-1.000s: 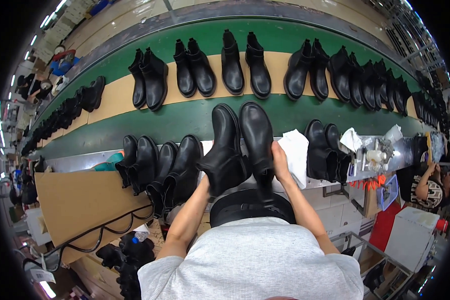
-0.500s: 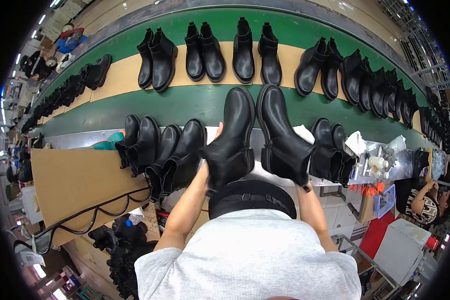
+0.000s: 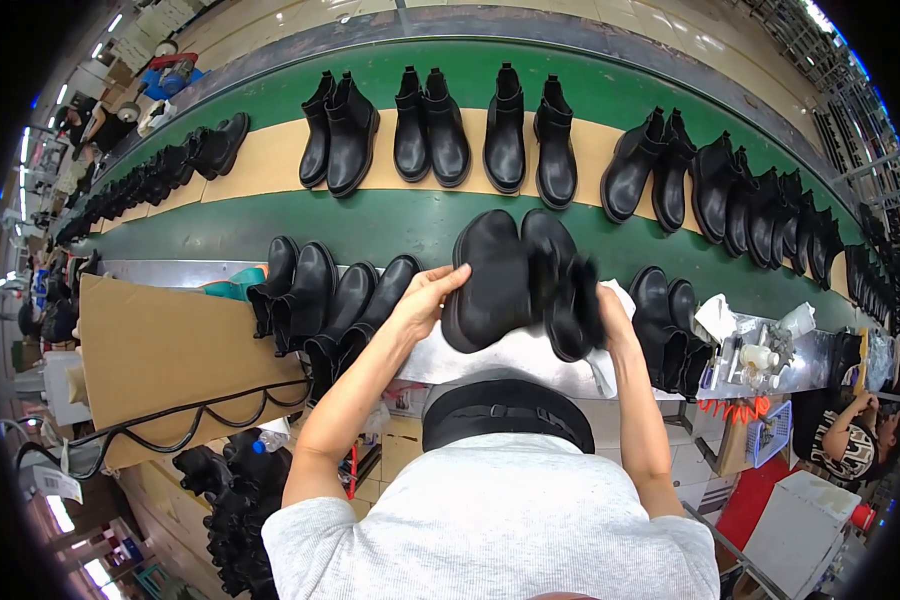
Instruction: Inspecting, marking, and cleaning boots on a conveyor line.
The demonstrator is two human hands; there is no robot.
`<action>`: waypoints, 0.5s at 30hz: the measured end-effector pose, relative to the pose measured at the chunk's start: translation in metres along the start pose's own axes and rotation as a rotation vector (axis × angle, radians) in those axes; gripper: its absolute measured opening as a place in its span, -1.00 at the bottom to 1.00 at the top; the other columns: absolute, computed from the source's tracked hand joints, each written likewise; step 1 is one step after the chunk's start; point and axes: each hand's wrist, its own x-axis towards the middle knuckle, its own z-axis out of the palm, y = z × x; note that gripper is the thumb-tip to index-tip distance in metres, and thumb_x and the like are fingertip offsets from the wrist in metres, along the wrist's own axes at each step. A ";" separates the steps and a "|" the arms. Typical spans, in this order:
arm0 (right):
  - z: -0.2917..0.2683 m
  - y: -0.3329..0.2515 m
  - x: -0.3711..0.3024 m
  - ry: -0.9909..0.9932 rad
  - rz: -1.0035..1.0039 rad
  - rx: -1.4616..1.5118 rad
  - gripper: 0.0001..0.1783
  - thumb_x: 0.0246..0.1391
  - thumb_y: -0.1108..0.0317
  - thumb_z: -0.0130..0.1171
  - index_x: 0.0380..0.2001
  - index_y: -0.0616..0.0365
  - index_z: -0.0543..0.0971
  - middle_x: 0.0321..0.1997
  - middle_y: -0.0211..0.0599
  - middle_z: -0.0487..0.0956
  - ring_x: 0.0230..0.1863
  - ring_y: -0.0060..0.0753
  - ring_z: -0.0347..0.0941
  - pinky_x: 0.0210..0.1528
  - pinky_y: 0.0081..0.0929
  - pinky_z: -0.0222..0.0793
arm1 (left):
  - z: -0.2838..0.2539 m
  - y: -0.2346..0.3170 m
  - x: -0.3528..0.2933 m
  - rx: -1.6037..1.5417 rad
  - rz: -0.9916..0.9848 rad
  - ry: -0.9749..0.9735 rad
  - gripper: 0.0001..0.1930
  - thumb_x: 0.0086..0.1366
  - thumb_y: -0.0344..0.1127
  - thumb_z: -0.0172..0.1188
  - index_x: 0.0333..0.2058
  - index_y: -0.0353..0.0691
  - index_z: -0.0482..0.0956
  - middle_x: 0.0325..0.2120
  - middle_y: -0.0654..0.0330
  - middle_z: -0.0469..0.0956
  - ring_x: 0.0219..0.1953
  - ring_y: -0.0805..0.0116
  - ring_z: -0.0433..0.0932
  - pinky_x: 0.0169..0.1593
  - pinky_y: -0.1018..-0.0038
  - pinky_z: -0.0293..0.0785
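Observation:
A black ankle boot (image 3: 490, 285) is in my left hand (image 3: 432, 298), its fingers closed on the boot's left edge with the thumb on top. My right hand (image 3: 613, 318) grips a second black ankle boot (image 3: 550, 250), partly smeared by motion; some of its fingers are hidden. Both boots are held side by side over the metal ledge (image 3: 450, 358), toes pointing away from me. Left of my left hand stand two pairs of black boots (image 3: 310, 290). Close by my right hand are a white cloth (image 3: 606, 370) and another pair of boots (image 3: 652, 305).
Beyond the ledge runs a green belt (image 3: 390, 222) with a cardboard strip (image 3: 255, 190) carrying a long row of black boots (image 3: 505, 140). Bottles (image 3: 758, 356) and tissue lie at right. A cardboard sheet (image 3: 170, 360) leans at left. A person (image 3: 845, 425) sits far right.
Both boots have been drawn nearer to me and turned, the left one more on its side. My hands have come into fuller view. The row on the belt appears slightly lower in the picture.

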 end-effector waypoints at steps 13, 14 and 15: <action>0.041 -0.011 0.025 0.055 0.065 0.525 -0.54 -0.10 -0.08 0.23 -0.30 0.03 0.45 -0.37 -0.38 0.46 -0.34 -0.50 0.37 -0.22 -0.48 0.35 | 0.030 -0.009 0.026 -0.443 -0.255 0.264 -0.65 0.09 0.08 0.20 -0.38 -0.07 0.44 -0.46 0.31 0.52 -0.41 0.45 0.50 -0.32 0.53 0.44; 0.040 -0.007 0.022 0.059 0.072 0.529 -0.54 -0.10 -0.08 0.23 -0.30 0.03 0.45 -0.37 -0.38 0.46 -0.34 -0.50 0.37 -0.22 -0.48 0.35 | 0.030 -0.010 0.024 -0.442 -0.252 0.236 -0.65 0.11 0.06 0.18 -0.34 -0.10 0.45 -0.43 0.28 0.52 -0.38 0.42 0.50 -0.28 0.50 0.44; 0.038 -0.001 0.016 -0.009 0.022 0.494 -0.54 -0.03 -0.08 0.15 -0.22 0.05 0.45 -0.29 -0.37 0.48 -0.28 -0.49 0.39 -0.17 -0.46 0.33 | 0.029 -0.012 0.022 -0.442 -0.249 0.208 -0.65 0.13 0.04 0.16 -0.30 -0.13 0.46 -0.41 0.26 0.53 -0.35 0.40 0.50 -0.25 0.47 0.44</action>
